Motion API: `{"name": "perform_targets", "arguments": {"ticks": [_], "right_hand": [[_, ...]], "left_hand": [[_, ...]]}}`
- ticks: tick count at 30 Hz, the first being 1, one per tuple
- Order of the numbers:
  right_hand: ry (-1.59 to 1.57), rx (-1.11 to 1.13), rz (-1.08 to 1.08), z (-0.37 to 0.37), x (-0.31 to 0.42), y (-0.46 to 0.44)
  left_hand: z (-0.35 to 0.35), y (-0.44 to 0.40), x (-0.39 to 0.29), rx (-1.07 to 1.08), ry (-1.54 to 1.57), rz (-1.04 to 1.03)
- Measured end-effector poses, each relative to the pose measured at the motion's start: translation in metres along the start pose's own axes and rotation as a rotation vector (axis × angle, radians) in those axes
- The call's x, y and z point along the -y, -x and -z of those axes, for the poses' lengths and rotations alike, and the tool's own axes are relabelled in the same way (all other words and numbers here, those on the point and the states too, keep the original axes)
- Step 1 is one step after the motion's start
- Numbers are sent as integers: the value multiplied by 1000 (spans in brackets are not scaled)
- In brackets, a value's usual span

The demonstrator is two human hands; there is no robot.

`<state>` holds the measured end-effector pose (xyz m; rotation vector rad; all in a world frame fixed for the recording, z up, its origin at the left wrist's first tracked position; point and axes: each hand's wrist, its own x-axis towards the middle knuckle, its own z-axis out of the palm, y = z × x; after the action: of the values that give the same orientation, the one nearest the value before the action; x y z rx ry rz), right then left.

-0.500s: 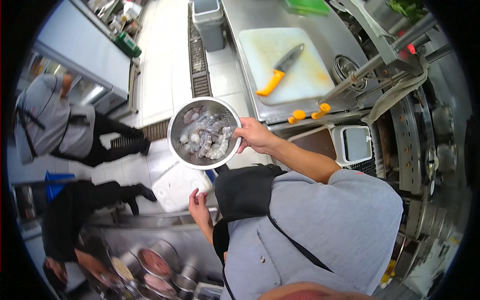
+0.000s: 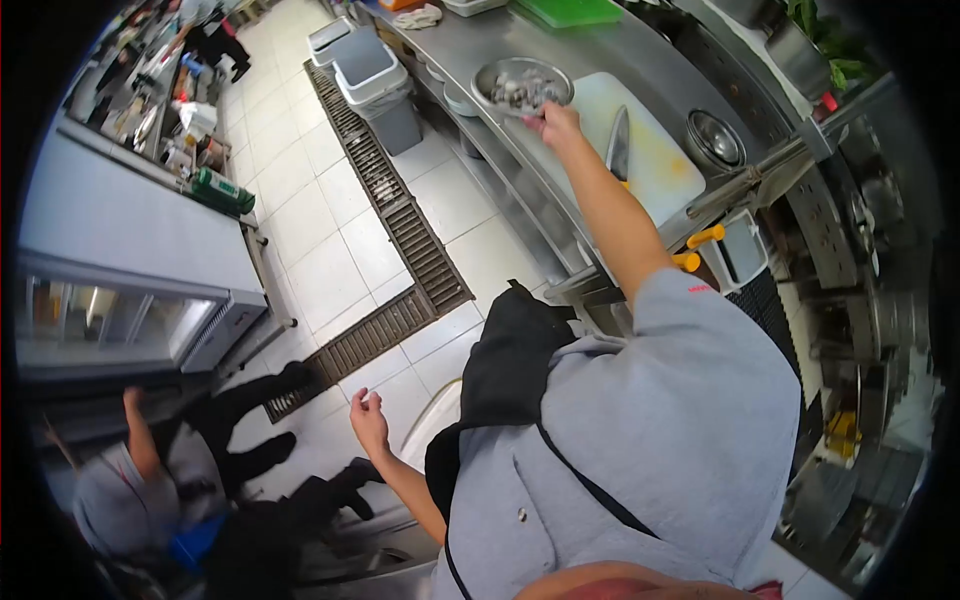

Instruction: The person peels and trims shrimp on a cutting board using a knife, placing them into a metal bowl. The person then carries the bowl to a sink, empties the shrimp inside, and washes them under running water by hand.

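My right hand (image 2: 556, 124) grips the rim of a metal colander (image 2: 483, 84) at its near side, with the arm stretched out over the steel counter. Raw grey shrimp (image 2: 528, 90) lie inside it. Whether the colander's base touches the counter I cannot tell. Just to its right is a white cutting board (image 2: 655, 165), and on that lies a knife (image 2: 619, 145) whose yellow handle is mostly hidden by my forearm. My left hand (image 2: 370, 424) hangs low over the floor, loosely curled with fingers apart and holding nothing.
Grey bins (image 2: 372, 85) stand beside the counter. A floor drain grate (image 2: 395, 215) crosses the tiles. Round metal bowls (image 2: 715, 140) sit right of the board; a green board (image 2: 570, 10) lies farther back. Another person (image 2: 150, 480) is at the lower left, near a fridge (image 2: 120, 310).
The colander of shrimp has moved from in front of me up and right, over the counter beside the cutting board. My view has turned, and my left hand stays low.
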<state>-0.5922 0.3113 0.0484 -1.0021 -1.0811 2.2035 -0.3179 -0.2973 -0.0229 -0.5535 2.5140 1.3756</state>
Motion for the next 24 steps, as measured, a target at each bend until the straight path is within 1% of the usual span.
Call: {"name": "perform_targets", "arguments": {"ticks": [1,3,4,6,7,8,10,11,12,14,15,17,18,20,21,23,24], "right_hand": [[-16,-22,4,-9,-1,-17],[-189,-127,90,-23,-2,-52],[-201,-151,108,-28,3,-66],[-355,-282,94,-19,9,-90],[-373,-261,145,-17,23,-79],[-393,-310,174,1,33,-90],[-487,-302,375,20,38,-124],[-455,-322,462,33,48,-128],[-463,-351,462,45,57,-128],[-422,-521,544,57,86,-126],[-435,-553,561,62,98,-129],[-323,-664,624,73,117,-138],[-328,-699,633,82,124,-146],[-371,-548,551,103,131,-164],[-370,-573,550,107,126,-170],[-404,-699,469,107,123,-184],[-410,-715,487,110,119,-189]], "left_hand": [[7,-18,-9,16,-18,-14],[13,-57,-29,-20,100,-96],[9,-76,-27,6,92,-114],[7,-113,-8,45,96,-144],[-3,-126,1,66,131,-86],[-12,-138,9,85,164,-27],[-26,-165,26,107,223,123],[-28,-183,33,116,220,173],[-31,-200,40,125,217,217],[-31,-241,38,145,214,271],[-29,-265,33,154,210,287],[-29,-314,20,178,197,315],[-28,-337,13,188,188,320],[-29,-382,-2,205,168,318],[-30,-404,-12,212,159,314],[-40,-446,-31,232,162,298],[-47,-466,-42,246,163,291]]}}
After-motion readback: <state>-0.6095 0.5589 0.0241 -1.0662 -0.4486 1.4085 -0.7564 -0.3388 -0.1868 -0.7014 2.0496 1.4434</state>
